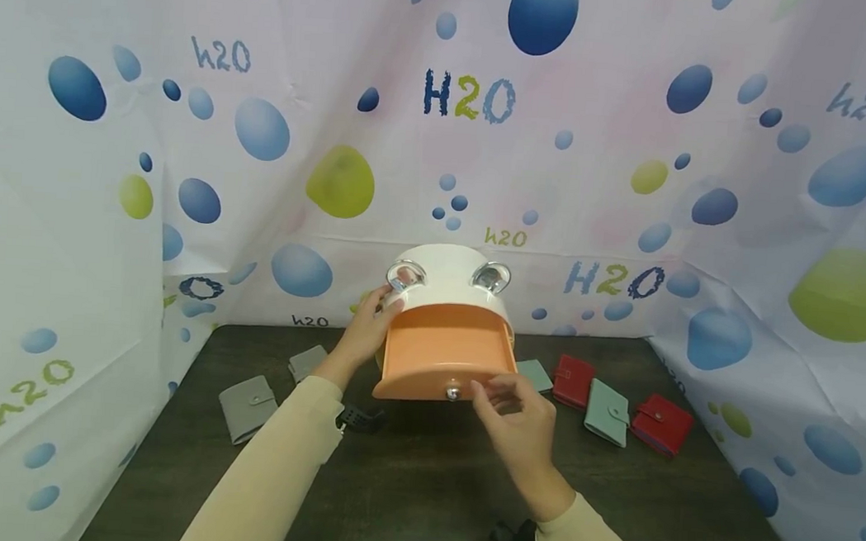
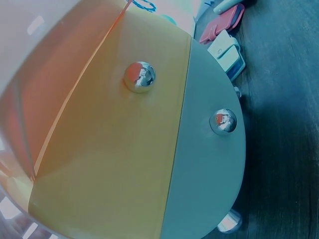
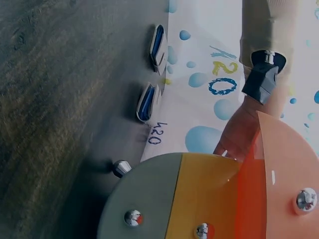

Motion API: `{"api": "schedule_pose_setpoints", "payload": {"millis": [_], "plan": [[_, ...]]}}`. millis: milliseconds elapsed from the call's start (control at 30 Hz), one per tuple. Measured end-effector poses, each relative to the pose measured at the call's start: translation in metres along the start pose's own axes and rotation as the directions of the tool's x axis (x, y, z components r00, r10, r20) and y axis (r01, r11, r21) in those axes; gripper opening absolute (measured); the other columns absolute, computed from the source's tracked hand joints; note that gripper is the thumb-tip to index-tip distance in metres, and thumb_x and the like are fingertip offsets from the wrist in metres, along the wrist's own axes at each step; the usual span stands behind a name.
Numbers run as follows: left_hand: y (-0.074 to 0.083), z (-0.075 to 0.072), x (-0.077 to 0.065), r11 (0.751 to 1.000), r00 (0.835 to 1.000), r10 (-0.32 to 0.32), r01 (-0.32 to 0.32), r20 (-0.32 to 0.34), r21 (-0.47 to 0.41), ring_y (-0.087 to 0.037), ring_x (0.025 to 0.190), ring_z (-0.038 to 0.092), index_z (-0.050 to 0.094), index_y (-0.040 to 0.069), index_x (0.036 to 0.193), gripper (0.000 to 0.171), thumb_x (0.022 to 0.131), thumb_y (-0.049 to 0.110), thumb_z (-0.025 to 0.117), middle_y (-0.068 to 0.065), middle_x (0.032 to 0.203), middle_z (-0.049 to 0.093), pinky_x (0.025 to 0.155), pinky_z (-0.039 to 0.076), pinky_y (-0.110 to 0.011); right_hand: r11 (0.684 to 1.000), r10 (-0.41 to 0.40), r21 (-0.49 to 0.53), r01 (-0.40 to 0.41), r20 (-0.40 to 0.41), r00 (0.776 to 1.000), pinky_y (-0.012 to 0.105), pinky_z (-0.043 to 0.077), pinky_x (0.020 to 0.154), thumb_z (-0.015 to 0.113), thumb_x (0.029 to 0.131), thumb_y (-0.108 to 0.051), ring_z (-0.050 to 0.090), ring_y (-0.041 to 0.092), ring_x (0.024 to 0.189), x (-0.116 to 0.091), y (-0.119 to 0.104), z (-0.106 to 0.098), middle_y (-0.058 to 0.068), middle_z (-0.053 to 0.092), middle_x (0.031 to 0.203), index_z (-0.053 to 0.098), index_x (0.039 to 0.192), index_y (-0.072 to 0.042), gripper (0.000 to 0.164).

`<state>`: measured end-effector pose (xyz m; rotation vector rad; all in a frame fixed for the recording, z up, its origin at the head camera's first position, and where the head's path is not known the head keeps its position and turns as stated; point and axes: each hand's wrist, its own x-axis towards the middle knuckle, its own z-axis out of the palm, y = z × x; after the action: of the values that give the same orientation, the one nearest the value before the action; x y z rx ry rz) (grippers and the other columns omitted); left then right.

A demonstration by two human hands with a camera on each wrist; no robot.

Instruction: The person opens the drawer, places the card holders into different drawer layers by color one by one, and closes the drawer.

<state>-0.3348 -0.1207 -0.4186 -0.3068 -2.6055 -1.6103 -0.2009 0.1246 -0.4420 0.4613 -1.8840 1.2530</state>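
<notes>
A small rounded drawer box (image 1: pixel 443 275) with a white top and two silver rings stands at the back of the table. Its top orange drawer (image 1: pixel 414 385) is pulled out, and no contents show in its visible interior. Below it, a yellow drawer (image 2: pixel 119 149) and a green drawer (image 2: pixel 209 164) are closed, each with a silver knob. My left hand (image 1: pixel 360 332) holds the box's left side near a ring. Beside the orange drawer's knob (image 1: pixel 453 393), my right hand (image 1: pixel 519 421) has its thumb and forefinger at the drawer front, not around the knob.
Two grey wallets (image 1: pixel 248 408) lie left of the box. On the right lie red wallets (image 1: pixel 662 423) and pale green wallets (image 1: pixel 607 412). A printed curtain (image 1: pixel 438 180) hangs behind the dark table (image 1: pixel 419 493).
</notes>
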Motion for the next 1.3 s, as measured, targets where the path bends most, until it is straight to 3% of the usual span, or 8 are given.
{"api": "schedule_pose_setpoints", "payload": {"millis": [300,467,767,1067,1300], "plan": [[0.001,0.001,0.001,1.000,1.000,-0.004,0.004,-0.007,0.004,-0.041,0.141,0.033,0.030,0.010,0.156,0.070,0.103,0.053,0.044,-0.017,0.159,0.026,0.114,0.030,-0.058,1.000,-0.012,-0.021,0.011,-0.057,0.998,0.019,0.053,0.051,0.083,0.075,0.003,0.063,0.005,0.060,0.012,0.000,-0.011,0.005,0.070,0.071,0.070,0.083,-0.004,0.017],[0.000,0.000,0.003,1.000,1.000,-0.007,0.007,-0.009,0.010,-0.040,0.140,0.034,0.030,0.010,0.156,0.069,0.104,0.052,0.044,-0.017,0.159,0.027,0.113,0.030,-0.058,0.997,-0.003,-0.081,-0.002,-0.069,0.998,0.022,0.053,0.050,0.084,0.075,0.003,0.062,0.003,0.061,0.021,0.001,-0.023,0.005,0.069,0.072,0.068,0.083,-0.003,0.018],[0.000,0.001,0.005,1.000,1.000,-0.012,0.013,-0.019,0.010,-0.039,0.139,0.035,0.031,0.010,0.156,0.068,0.104,0.051,0.044,-0.017,0.157,0.029,0.113,0.031,-0.057,0.991,0.056,-0.114,-0.069,-0.116,0.992,0.011,0.048,0.056,0.081,0.078,0.004,0.059,-0.005,0.064,0.036,0.005,-0.047,0.009,0.069,0.075,0.067,0.087,0.001,0.017],[0.002,0.001,0.003,1.000,1.000,-0.021,0.021,-0.021,0.008,-0.039,0.139,0.035,0.032,0.010,0.155,0.067,0.104,0.051,0.045,-0.017,0.157,0.030,0.113,0.030,-0.057,0.980,0.001,-0.193,-0.045,-0.225,0.974,0.007,0.041,0.058,0.079,0.072,0.013,0.054,-0.012,0.063,0.044,0.018,-0.070,0.019,0.067,0.069,0.067,0.082,0.007,0.017],[0.001,0.000,0.002,1.000,0.999,-0.028,0.028,-0.020,0.012,-0.039,0.139,0.035,0.032,0.010,0.156,0.067,0.103,0.051,0.045,-0.018,0.157,0.031,0.113,0.030,-0.058,0.957,0.032,-0.277,-0.086,-0.195,0.980,0.006,0.042,0.062,0.080,0.079,0.000,0.053,-0.015,0.069,0.046,0.026,-0.090,0.014,0.072,0.080,0.071,0.091,0.003,0.016]]}}
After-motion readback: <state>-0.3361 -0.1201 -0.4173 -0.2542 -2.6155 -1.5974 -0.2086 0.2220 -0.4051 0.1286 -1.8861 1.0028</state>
